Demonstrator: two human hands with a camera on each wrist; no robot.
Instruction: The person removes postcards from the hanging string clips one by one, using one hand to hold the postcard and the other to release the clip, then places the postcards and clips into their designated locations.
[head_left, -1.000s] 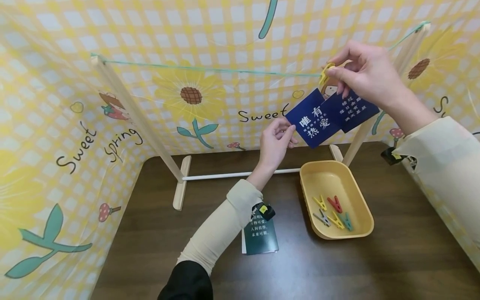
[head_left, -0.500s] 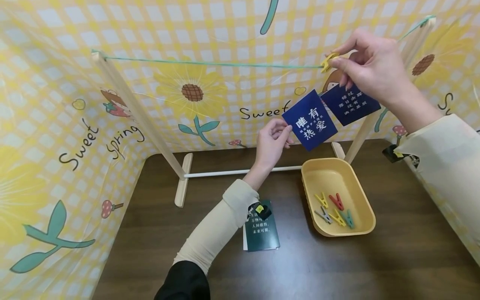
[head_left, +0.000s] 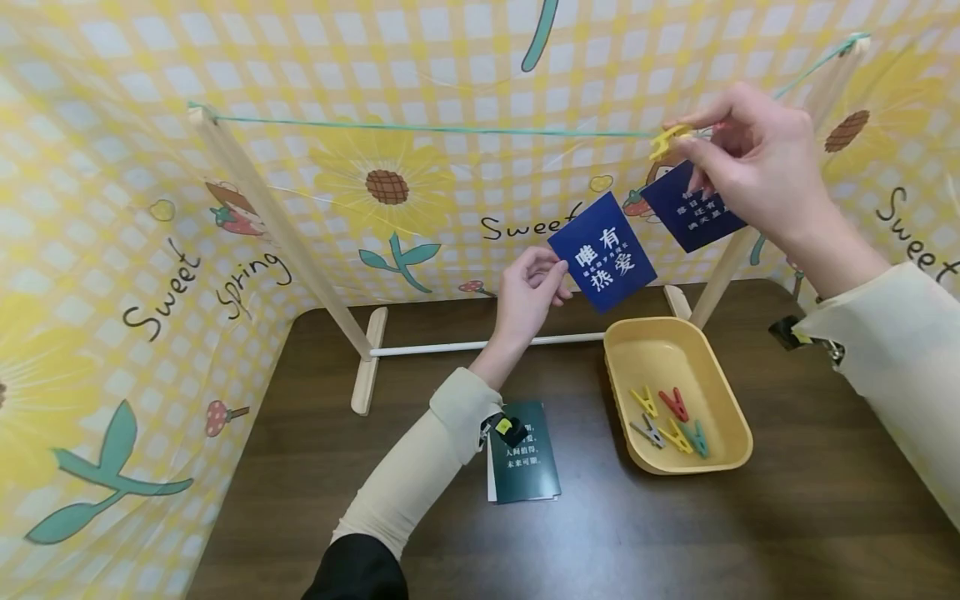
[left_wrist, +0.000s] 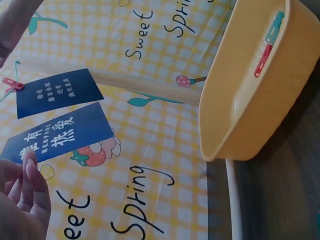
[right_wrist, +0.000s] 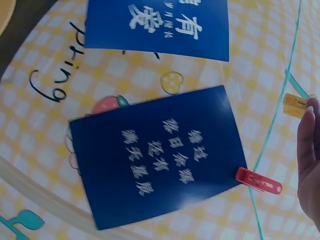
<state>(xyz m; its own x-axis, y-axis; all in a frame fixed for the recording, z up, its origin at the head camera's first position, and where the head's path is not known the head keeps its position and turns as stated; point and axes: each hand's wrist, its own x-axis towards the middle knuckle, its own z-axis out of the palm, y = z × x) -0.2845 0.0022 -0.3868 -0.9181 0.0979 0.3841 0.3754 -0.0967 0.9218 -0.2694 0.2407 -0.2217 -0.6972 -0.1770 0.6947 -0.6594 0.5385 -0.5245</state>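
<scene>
My left hand [head_left: 527,296] pinches the left corner of a blue card [head_left: 603,254] with white writing, below the green string [head_left: 420,128]. My right hand [head_left: 772,167] pinches a yellow clothespin [head_left: 666,143] between thumb and fingers at string height. In the right wrist view that clothespin [right_wrist: 295,105] appears beside the string, apart from both cards. A second blue card [right_wrist: 160,157] hangs from the string by a red clothespin [right_wrist: 259,181]. In the head view the right hand partly covers this hanging card [head_left: 686,212]. A gap separates the two cards.
A yellow basket [head_left: 613,367] on the dark table [head_left: 315,500] holds several clothespins in mixed colours. Dark green cards [head_left: 528,458] lie stacked beneath the left forearm. Wooden posts [head_left: 277,225] with a white bottom rod [head_left: 442,347] carry the string. Patterned cloth stands behind.
The left hand has drawn its card left and slightly down, so it no longer overlaps the hanging one. The right hand and yellow clothespin rose, then came down a little and rightward.
</scene>
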